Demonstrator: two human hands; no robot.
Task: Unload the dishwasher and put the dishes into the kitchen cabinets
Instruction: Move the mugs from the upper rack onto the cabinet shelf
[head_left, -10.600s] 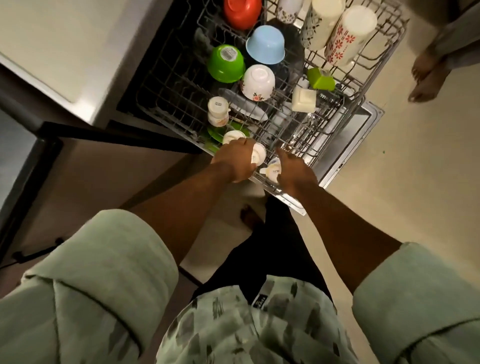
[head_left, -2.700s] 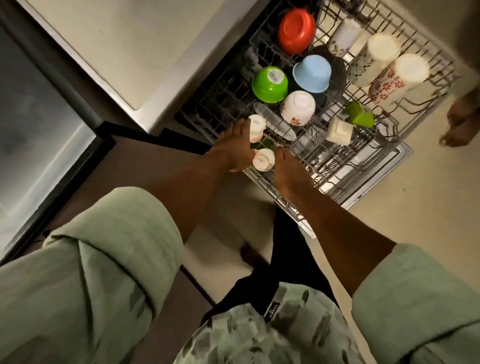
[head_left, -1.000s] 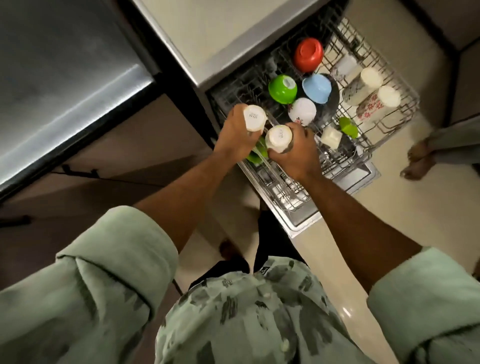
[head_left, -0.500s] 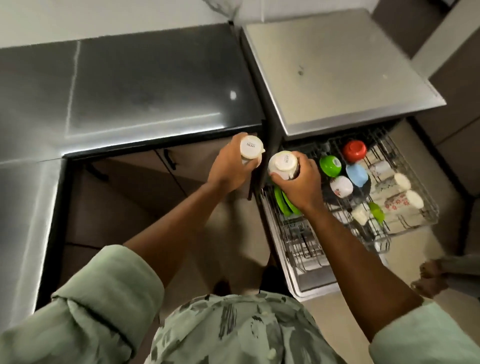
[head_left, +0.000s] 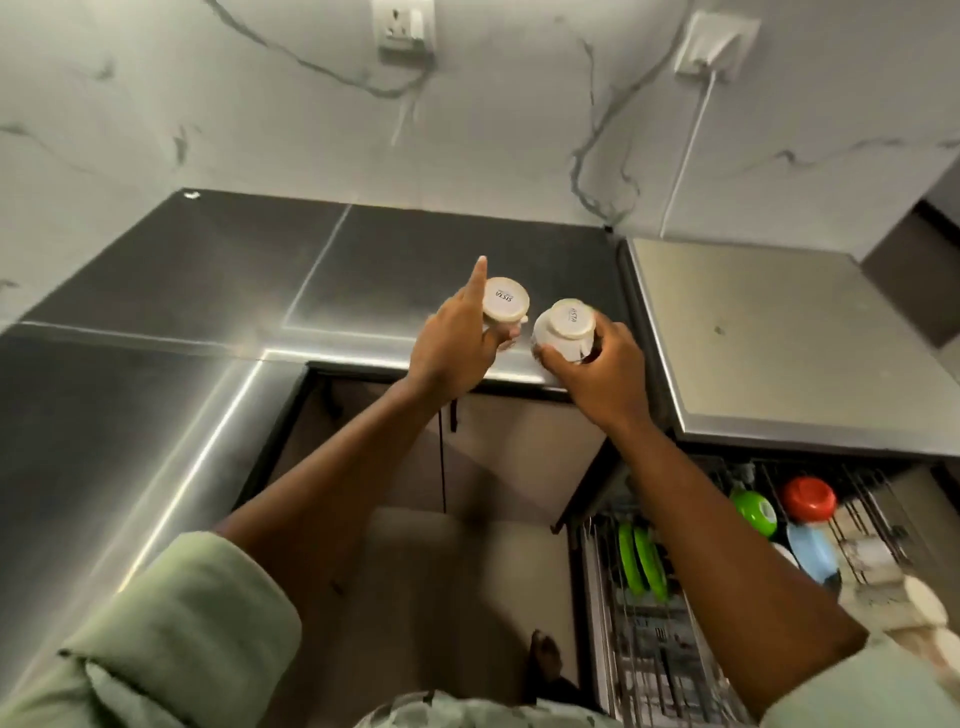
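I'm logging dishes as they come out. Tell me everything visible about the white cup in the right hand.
The white glazed cup looks ceramic, with a ringed foot bearing dark lettering. It is upside down, base tilted toward the camera. The right hand grips it, fingers curled round its side, rim mostly hidden. It is over the front edge of the grey steel countertop, beside a second white cup.

Inverted left cup (head_left: 505, 303) and right cup (head_left: 565, 328), white, bases up, side by side, held above the dark countertop (head_left: 405, 249).
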